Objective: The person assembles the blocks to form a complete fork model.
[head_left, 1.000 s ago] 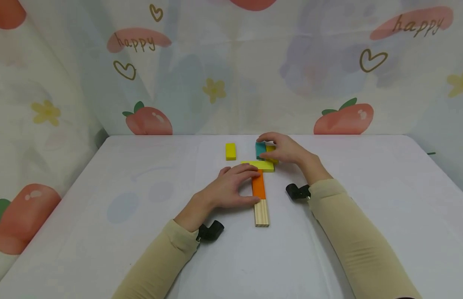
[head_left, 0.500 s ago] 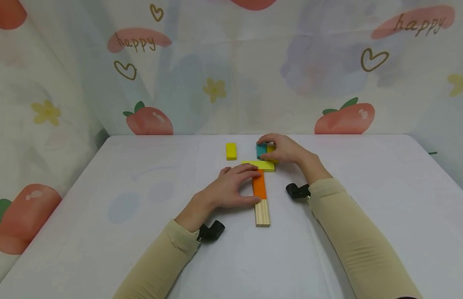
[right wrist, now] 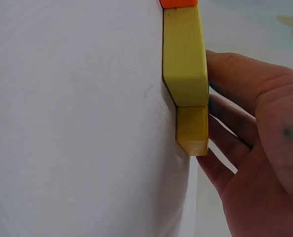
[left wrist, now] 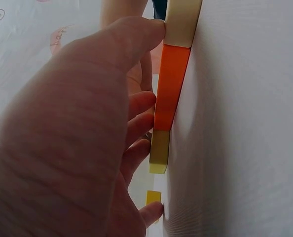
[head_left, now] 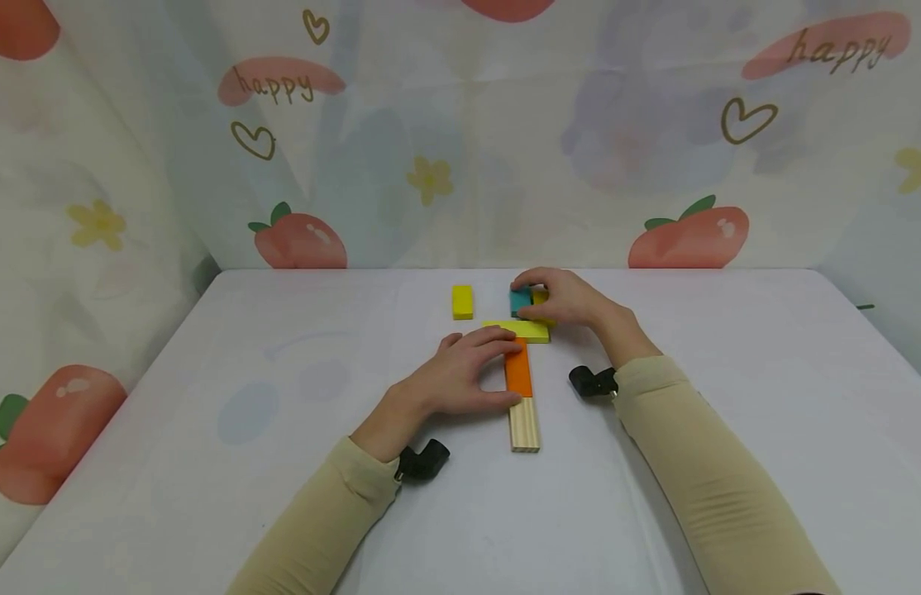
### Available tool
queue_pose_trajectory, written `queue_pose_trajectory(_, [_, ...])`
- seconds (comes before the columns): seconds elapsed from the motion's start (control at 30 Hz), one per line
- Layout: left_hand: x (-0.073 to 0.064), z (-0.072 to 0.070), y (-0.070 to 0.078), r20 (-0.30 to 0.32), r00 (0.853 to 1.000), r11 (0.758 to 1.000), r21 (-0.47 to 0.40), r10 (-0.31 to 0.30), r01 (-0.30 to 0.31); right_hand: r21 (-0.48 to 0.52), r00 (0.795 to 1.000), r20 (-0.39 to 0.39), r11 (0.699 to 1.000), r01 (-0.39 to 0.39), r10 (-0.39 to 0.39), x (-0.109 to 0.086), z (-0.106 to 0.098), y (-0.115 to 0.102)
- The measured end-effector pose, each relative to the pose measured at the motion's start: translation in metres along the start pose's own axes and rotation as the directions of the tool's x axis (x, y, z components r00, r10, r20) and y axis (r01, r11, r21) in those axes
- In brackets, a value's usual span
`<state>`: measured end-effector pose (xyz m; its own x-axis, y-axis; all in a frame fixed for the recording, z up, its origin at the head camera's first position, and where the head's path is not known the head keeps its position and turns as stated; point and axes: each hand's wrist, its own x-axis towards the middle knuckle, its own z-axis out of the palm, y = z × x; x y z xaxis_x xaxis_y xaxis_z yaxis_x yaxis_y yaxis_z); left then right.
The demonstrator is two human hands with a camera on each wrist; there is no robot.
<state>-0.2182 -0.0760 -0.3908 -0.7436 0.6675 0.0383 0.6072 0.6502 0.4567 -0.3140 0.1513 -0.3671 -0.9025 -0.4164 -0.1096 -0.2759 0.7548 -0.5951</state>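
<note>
A row of wooden blocks runs away from me on the table: a plain wood block [head_left: 524,427], an orange block [head_left: 518,376], then a yellow-green block [head_left: 535,332] laid crosswise. Beyond the crosswise block are a teal block [head_left: 520,300] and a yellow block [head_left: 540,296], side by side. My left hand [head_left: 460,376] touches the row with relaxed fingers, its thumb where orange meets plain wood and its fingertips near the orange block's far end. With thumb and curved index finger, my right hand [head_left: 572,299] holds the teal block's two ends, covering part of the yellow one.
Another yellow block [head_left: 462,302] lies apart, to the left of the teal one. A white cloth covers the table [head_left: 170,496], and a printed curtain [head_left: 490,124] hangs behind its far edge. Black wrist cameras [head_left: 423,459] stick out from both sleeves.
Both hands and the blocks keep practically the same places; the whole head view has shifted very slightly.
</note>
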Motion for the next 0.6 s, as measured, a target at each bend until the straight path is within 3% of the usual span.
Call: queue_pose_trajectory(0.6, [0.0003,-0.0002,0.0019,0.004,1.000,1.000,-0.002,-0.002,0.002,0.016,1.000,0.000,1.000,0.021,-0.021,0.0004,0.0020,-0.0037])
